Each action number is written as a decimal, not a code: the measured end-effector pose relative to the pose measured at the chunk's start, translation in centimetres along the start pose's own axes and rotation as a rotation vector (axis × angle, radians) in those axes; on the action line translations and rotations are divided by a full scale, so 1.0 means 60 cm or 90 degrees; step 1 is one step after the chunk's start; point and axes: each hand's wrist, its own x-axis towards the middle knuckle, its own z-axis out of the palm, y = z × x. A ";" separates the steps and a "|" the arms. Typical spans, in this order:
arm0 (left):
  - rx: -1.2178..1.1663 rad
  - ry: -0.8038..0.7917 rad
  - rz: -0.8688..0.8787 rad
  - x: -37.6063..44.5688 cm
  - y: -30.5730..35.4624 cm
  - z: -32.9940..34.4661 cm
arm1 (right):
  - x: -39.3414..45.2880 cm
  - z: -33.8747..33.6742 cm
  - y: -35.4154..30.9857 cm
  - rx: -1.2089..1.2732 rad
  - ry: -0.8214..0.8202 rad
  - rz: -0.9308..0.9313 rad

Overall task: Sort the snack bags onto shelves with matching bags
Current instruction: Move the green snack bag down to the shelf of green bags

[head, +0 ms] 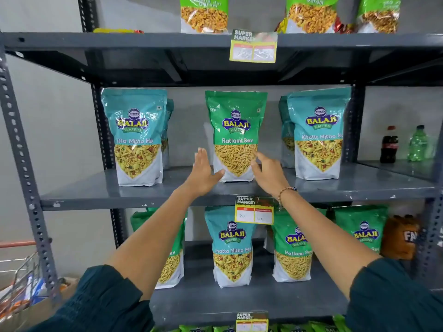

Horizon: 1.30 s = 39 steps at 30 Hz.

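Both hands spread open, left hand (203, 174) and right hand (268, 174) flanking upright green Ratlami Sev bag (236, 130) on middle shelf (96, 192), between two teal Khatta Mitha Mix bags (136, 137).

Centre green bag (236, 135): "BALAJI WAFERS Ratlami Sev". Right teal bag (318, 133): "BALAJI", "Khatta Mitha". Shelf tag (254, 210): "SUPER MARKET".

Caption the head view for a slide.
Both hands, left hand and right hand, reach for the green Ratlami Sev bag standing between teal Khatta Mitha Mix bags.
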 end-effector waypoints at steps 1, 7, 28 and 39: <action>-0.037 -0.015 -0.025 0.007 -0.001 0.006 | 0.008 0.005 0.011 0.024 -0.005 0.022; -0.160 -0.019 -0.122 0.078 -0.013 0.023 | 0.083 0.036 0.084 0.114 -0.056 0.165; -0.155 0.040 -0.037 0.052 -0.035 0.021 | 0.074 0.024 0.077 0.419 -0.093 0.141; -0.165 0.076 0.034 -0.115 -0.001 -0.044 | -0.062 -0.041 -0.042 0.369 -0.059 0.102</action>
